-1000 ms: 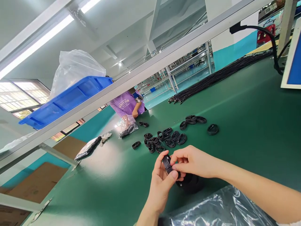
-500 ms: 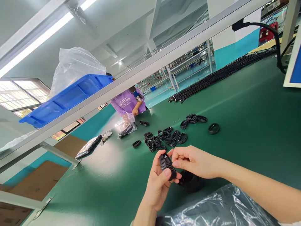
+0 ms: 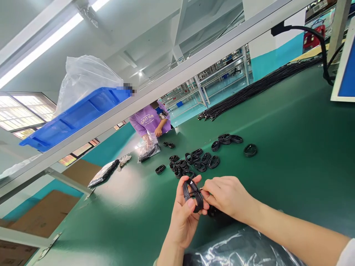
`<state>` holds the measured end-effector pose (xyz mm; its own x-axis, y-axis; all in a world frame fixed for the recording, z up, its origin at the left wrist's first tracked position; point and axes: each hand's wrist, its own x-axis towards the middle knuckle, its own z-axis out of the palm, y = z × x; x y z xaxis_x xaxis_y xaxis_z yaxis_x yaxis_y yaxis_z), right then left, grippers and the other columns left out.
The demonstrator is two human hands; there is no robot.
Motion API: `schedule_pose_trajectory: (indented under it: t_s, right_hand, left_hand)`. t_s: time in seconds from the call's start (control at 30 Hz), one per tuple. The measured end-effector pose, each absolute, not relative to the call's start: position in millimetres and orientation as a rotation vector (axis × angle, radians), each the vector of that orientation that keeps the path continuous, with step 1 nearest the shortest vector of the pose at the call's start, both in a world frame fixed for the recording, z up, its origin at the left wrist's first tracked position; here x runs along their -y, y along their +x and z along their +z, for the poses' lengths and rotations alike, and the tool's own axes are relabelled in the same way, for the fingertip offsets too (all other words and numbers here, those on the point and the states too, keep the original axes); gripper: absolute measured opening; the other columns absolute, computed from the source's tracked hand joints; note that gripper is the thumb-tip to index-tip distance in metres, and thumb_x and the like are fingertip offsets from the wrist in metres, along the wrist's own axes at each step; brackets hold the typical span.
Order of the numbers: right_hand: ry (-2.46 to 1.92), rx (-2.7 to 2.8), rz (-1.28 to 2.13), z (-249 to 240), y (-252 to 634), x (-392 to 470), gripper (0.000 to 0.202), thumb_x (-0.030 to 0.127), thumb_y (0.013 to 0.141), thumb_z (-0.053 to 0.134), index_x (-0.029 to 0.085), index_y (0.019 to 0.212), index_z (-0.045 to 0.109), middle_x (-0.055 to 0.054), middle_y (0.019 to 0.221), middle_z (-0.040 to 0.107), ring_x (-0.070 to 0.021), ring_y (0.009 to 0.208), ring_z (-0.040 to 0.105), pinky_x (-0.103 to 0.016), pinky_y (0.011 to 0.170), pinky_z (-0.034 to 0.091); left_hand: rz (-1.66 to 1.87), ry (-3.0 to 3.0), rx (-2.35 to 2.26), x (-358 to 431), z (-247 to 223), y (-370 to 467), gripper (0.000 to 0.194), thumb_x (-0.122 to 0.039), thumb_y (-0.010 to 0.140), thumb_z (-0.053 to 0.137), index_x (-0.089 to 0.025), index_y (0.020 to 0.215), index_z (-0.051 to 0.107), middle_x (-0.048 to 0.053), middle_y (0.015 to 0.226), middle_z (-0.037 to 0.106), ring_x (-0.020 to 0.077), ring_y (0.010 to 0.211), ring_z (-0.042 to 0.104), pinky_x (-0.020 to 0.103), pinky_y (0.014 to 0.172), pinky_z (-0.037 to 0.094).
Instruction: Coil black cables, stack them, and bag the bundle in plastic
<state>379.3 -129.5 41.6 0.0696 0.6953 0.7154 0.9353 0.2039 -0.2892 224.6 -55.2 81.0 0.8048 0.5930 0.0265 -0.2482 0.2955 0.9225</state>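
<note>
Holding a coiled black cable [image 3: 198, 201] in the left grip [image 3: 183, 216] here, thumb on the near side and fingers curled round behind it; the coil's tilted up over the green surface [image 3: 124, 218], so it's off the table; the right grip [image 3: 229, 195] is pinched narrow on a thin black tie [image 3: 200, 190] at the coil's side; a dark bundle [image 3: 218, 215] sits just below that hand, too hidden to make out; nearest me is a shiny clear plastic sheet [image 3: 235, 251] over something dark; past the hands there's a loose bunch of coils [image 3: 181, 164], with a lone coil [image 3: 250, 150] off to the right; farther back lies a long spread of straight black cables [image 3: 257, 87]; across the way a person in a purple top [image 3: 151, 120] has a hand at a clear bag [image 3: 149, 151] with black stuff in it; up on the rail [image 3: 172, 83] sits a blue tray [image 3: 74, 120].
</note>
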Motion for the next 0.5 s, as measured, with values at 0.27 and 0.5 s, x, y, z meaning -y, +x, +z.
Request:
schedule_pose_trajectory:
  t_s: [0.27,0.5]
  right_hand:
    - [-1.335,1.571,-0.68,37.4,377.6,127.6,0.038,0.017,0.106,0.035,0.017,0.072,0.05,0.0,0.061,0.048,-0.0167,0.055,0.04,-0.033,0.054,0.024]
    - [-1.204,1.578,-0.871,42.5,377.6,131.3,0.039,0.008,0.103,0.041,0.016,0.067,0.052,0.001,0.058,0.042,-0.0167,0.054,0.035,-0.034,0.052,0.021]
  left_hand:
    - [0.581,1.146,-0.253,55.6,76.6,220.3,0.056,-0.029,0.08,0.076,-0.04,0.13,0.052,0.006,0.143,0.051,0.012,0.075,0.066,0.021,0.065,0.054]
    - [0.577,1.117,-0.185,53.7,74.8,219.2,0.054,-0.03,0.081,0.075,-0.042,0.129,0.054,0.006,0.143,0.051,0.0132,0.076,0.067,0.021,0.063,0.054]
